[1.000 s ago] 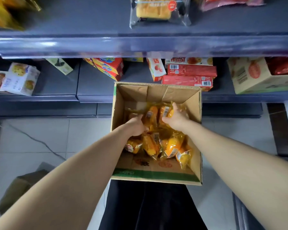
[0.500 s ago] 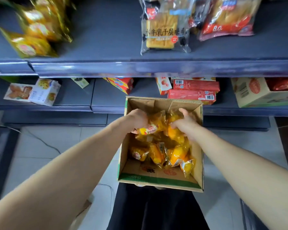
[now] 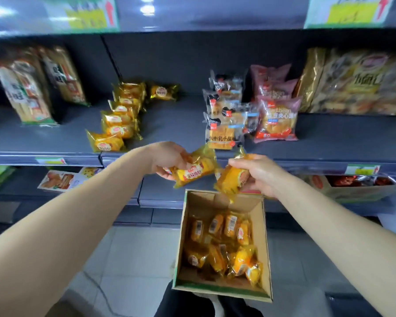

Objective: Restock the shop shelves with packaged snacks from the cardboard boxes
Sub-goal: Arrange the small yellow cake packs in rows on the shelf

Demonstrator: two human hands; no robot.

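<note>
Above the open cardboard box (image 3: 220,290), each hand holds one yellow snack packet.

Both bare forearms reach forward and converge over the box's far edge, at its 12 o'clock. The left hand (image 3: 169,160) has its fingers curled round one end of a yellow packet (image 3: 194,171), which lies slanted with its red-and-white label facing up. The right hand (image 3: 258,173) grips a second packet (image 3: 232,179) between thumb and fingers; it hangs tilted, its lower corner over the box's far rim. The two packets are close together; whether they touch cannot be told. More of the same packets (image 3: 224,245) lie in a loose heap on the box's bottom. On the shelf (image 3: 181,124), at 10 o'clock from the left hand, a row of matching packets (image 3: 120,121) runs back from the front edge.
</note>
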